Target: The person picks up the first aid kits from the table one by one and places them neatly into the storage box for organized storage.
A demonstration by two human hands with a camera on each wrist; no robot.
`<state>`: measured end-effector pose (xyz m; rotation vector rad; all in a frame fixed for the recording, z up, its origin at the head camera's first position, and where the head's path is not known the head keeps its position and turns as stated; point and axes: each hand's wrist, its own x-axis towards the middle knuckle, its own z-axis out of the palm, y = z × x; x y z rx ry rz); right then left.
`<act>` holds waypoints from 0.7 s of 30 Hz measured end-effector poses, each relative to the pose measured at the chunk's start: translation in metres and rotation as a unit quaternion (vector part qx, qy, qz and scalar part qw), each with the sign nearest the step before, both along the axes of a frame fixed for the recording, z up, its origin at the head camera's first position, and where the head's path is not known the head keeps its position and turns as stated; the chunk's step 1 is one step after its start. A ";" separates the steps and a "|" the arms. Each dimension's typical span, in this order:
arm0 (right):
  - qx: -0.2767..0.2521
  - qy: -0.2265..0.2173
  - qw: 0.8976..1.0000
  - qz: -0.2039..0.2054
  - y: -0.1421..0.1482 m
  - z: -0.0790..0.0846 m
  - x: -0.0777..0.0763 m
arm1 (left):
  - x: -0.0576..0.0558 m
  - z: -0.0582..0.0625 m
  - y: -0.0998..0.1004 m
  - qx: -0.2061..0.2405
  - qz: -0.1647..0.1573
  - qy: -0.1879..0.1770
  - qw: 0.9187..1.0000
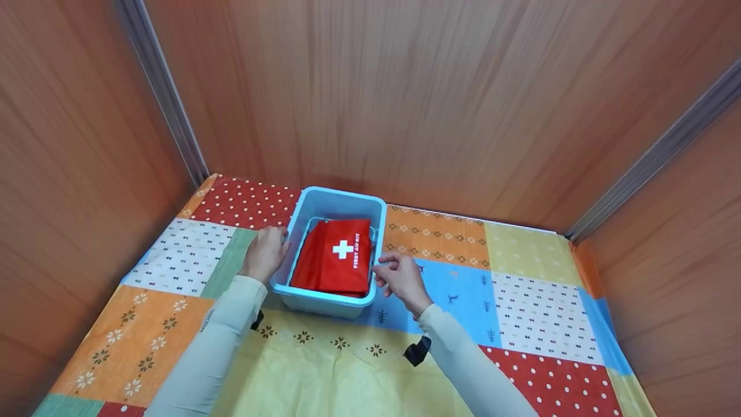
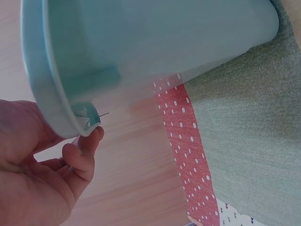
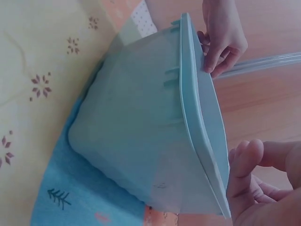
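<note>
A light blue plastic bin [image 1: 330, 304] stands on the patchwork cloth. Inside it lies a red first aid kit pouch [image 1: 330, 255] with a white cross, face up, with pale cord or wire loops along its sides. On the bin's left side my left hand [image 1: 267, 252] holds the rim, its fingers curled under the lip in the left wrist view. My right hand [image 1: 400, 281] is at the opposite rim with fingers and thumb curled in against the edge. Part of that contact is hidden behind the rim [image 3: 209, 155] in the right wrist view.
Wood-grain panels [image 1: 405, 104] close off the back and both sides, joined by grey corner strips [image 1: 168, 92]. A patterned cloth [image 1: 359, 370] covers the table. Dark bands [image 1: 418, 350] sit at the wrists.
</note>
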<state>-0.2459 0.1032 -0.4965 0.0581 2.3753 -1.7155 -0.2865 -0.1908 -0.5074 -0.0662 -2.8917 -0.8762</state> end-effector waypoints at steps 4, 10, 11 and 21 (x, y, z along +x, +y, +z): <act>0.006 0.010 1.000 -0.001 0.011 -0.003 0.001 | -0.002 -0.001 0.002 -0.007 -0.001 0.007 1.000; 0.032 0.021 0.999 -0.013 0.038 -0.008 0.001 | -0.002 -0.004 0.005 -0.022 -0.007 0.022 0.999; 0.033 0.022 0.999 -0.017 0.044 -0.009 0.001 | -0.002 -0.004 0.005 -0.020 -0.010 0.020 1.000; 0.109 0.037 0.992 -0.059 0.121 -0.009 -0.003 | -0.001 -0.002 -0.002 -0.065 0.008 0.017 0.998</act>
